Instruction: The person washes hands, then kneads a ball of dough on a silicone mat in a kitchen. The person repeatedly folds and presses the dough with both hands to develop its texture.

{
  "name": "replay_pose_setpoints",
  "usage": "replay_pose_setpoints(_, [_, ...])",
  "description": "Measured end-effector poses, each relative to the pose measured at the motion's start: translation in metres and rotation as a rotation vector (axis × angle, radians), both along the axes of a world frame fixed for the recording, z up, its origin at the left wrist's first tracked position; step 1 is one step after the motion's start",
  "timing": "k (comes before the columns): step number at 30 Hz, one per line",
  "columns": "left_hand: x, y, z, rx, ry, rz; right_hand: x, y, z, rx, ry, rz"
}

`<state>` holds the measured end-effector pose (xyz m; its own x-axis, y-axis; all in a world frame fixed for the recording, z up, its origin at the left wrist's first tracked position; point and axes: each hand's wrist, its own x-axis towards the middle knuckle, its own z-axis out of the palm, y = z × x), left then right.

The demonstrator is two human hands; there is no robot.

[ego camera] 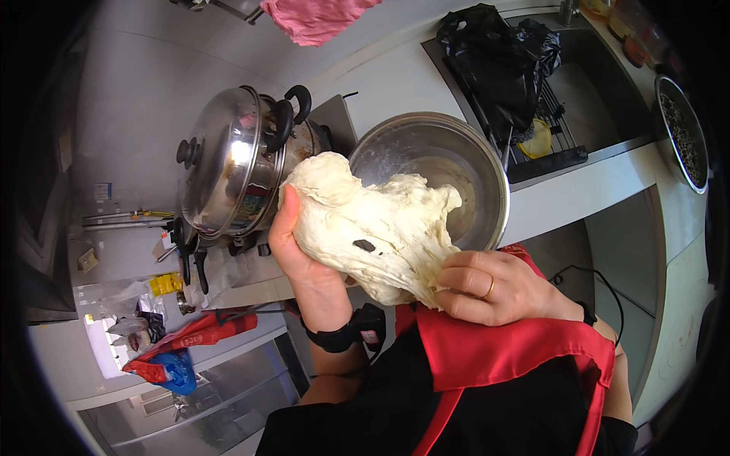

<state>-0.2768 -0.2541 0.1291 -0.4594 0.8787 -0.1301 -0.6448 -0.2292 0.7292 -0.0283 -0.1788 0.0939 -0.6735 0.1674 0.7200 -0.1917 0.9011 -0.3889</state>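
A large, stretched piece of pale dough (365, 222) hangs between my two hands, with a small hole torn in its middle. My left hand (302, 251) supports its rounded, thicker end, the thumb on top and the other fingers hidden behind the dough. On the other side, my right hand (490, 288), with a ring on one finger, pinches the dough's thin, stringy edge. Beyond the dough stands a wide stainless steel bowl (496, 188), partly covered from view by it. Dough residue shows on the bowl's inside.
Left of the bowl is a lidded steel steamer pot (222, 165) with black handles. At the upper right, a black plastic bag (485, 62) lies over a rack at the sink (593, 102). A metal bowl of dark contents (681, 137) stands at the far right.
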Motion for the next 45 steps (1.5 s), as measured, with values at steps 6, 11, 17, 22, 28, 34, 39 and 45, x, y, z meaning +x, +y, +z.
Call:
replay_pose_setpoints(6, [0.009,0.001,0.003,-0.082,0.435,0.132,0.017,0.009,-0.012,-0.088,-0.269,-0.053])
replay_pose_setpoints(11, [0.007,0.007,-0.006,-0.128,0.555,0.090,0.024,0.014,-0.029,-0.221,-0.408,-0.102])
replay_pose_setpoints(17, [0.007,0.004,-0.022,-0.167,0.754,0.046,0.033,0.022,-0.047,-0.289,-0.450,-0.205])
replay_pose_setpoints(22, [0.002,-0.001,-0.063,-0.350,1.001,-0.076,0.038,0.024,-0.061,-0.277,-0.564,-0.256])
replay_pose_setpoints(28, [-0.021,-0.004,-0.105,-0.851,1.446,-0.297,0.037,0.023,-0.068,-0.331,-0.599,-0.272])
replay_pose_setpoints(34, [-0.016,-0.009,-0.074,-0.648,1.766,0.021,0.034,0.021,-0.066,-0.345,-0.643,-0.299])
replay_pose_setpoints(39, [0.003,-0.002,-0.067,-0.409,1.967,-0.117,0.032,0.023,-0.067,-0.350,-0.623,-0.278])
replay_pose_setpoints(45, [0.039,0.020,-0.114,-0.528,2.102,-0.279,0.029,0.024,-0.071,-0.341,-0.587,-0.290])
